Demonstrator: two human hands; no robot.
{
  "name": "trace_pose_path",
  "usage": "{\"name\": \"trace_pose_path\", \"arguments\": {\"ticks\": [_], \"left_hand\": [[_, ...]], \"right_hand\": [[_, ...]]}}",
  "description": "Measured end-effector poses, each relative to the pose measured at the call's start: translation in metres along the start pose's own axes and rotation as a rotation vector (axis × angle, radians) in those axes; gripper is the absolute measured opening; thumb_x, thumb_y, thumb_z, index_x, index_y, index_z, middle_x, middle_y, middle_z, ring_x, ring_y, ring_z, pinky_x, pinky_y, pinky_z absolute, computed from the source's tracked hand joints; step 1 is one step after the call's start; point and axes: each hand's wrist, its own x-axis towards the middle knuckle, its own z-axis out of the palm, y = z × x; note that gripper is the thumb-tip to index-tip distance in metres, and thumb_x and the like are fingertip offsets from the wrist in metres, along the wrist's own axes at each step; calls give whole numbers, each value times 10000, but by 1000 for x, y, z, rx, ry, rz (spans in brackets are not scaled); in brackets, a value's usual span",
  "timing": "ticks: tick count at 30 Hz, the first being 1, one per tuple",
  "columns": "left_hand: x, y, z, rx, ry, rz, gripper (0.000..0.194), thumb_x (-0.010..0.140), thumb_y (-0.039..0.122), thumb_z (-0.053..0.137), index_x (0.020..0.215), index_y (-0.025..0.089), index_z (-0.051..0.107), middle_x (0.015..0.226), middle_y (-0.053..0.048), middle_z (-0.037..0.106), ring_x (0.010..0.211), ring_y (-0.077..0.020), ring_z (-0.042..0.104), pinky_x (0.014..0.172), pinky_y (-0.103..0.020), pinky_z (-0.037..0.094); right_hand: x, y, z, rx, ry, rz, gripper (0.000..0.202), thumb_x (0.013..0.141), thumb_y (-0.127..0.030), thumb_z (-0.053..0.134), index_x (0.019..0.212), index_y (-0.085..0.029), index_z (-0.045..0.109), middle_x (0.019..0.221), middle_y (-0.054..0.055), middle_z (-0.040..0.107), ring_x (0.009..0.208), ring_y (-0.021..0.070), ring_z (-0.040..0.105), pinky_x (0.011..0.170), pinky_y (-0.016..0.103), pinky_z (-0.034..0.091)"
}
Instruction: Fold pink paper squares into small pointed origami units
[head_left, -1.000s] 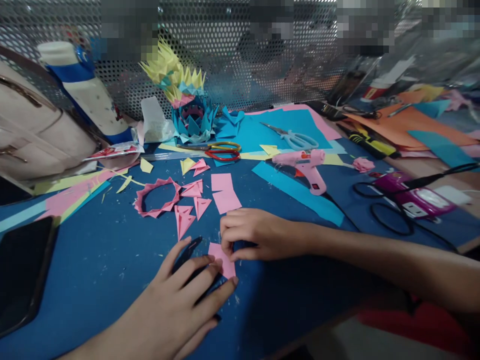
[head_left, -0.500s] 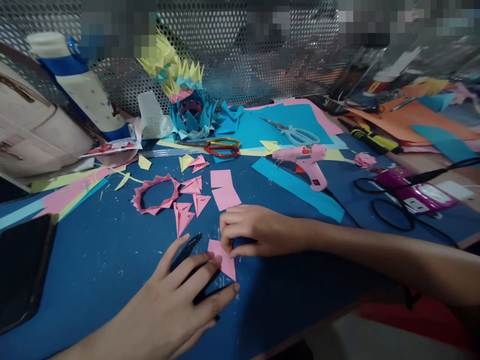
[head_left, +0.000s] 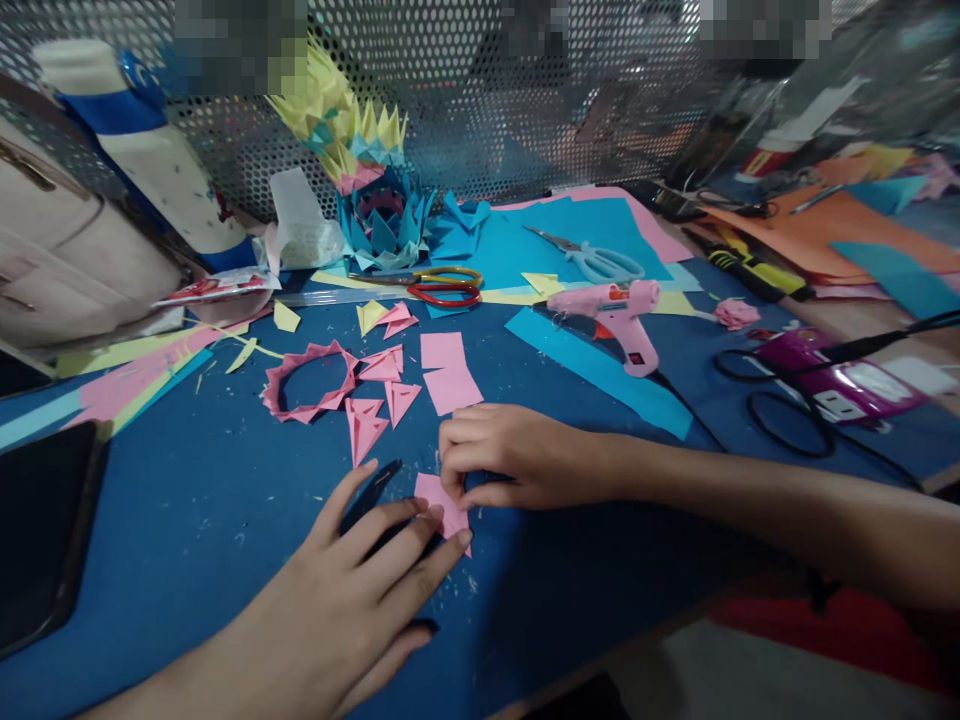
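A small pink paper piece [head_left: 430, 487] lies flat on the blue tabletop under both hands. My left hand [head_left: 367, 570] is spread, its fingertips resting on the paper's left and lower parts. With curled fingers, my right hand [head_left: 502, 455] pinches the paper's right edge. Just beyond are two flat pink paper squares [head_left: 452, 390]. Several folded pink triangles [head_left: 365, 428] lie to the left, beside a ring of joined pink paper points [head_left: 274, 385].
A pink glue gun [head_left: 619, 315] rests on a blue strip, its cord trailing right. Scissors with red and yellow handles [head_left: 446, 285] and light-blue scissors [head_left: 592, 260] lie behind. A phone [head_left: 45, 530] is at left; a folded paper model [head_left: 375, 200] stands near the mesh panel [head_left: 465, 100].
My left fingers have shifted slightly, one moving from beside the paper's lower corner onto it. My right hand keeps its pinch. The whole view has moved a little.
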Motion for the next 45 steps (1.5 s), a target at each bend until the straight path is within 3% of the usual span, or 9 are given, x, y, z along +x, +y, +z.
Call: {"name": "trace_pose_path", "arguments": {"ticks": [18, 24, 33, 45], "left_hand": [[3, 0, -2, 8, -4, 3, 513, 952, 481, 616, 1393, 227, 558, 1208, -24, 647, 1169, -228, 510, 1233, -500, -67], [2, 0, 0, 4, -37, -20, 525, 960, 516, 589, 1410, 253, 532, 1214, -12, 640, 1173, -214, 512, 1229, -490, -90], [0, -2, -2, -25, -19, -12, 532, 938, 506, 629, 1391, 239, 553, 1180, -19, 651, 1167, -217, 505, 1226, -490, -93], [4, -3, -2, -33, -12, -19, 540, 931, 505, 640, 1392, 237, 555, 1180, -18, 654, 1159, -220, 497, 1226, -491, -96]], "right_hand": [[0, -2, 0, -13, 12, 42, 128, 949, -274, 638, 981, -151, 628, 952, 41, 615, 882, 163, 548, 788, 267, 394], [-5, 9, -10, 68, 48, -185, 239, 1009, -342, 544, 979, -198, 732, 827, 15, 582, 774, 106, 563, 694, 226, 366], [-11, 13, -17, 47, -108, -235, 311, 1006, -437, 536, 1098, -228, 748, 653, -12, 576, 607, 100, 524, 593, 256, 321], [-14, 13, -18, -27, -154, -212, 261, 1014, -371, 542, 1141, -238, 727, 707, -18, 698, 629, 92, 604, 613, 271, 337]]}}
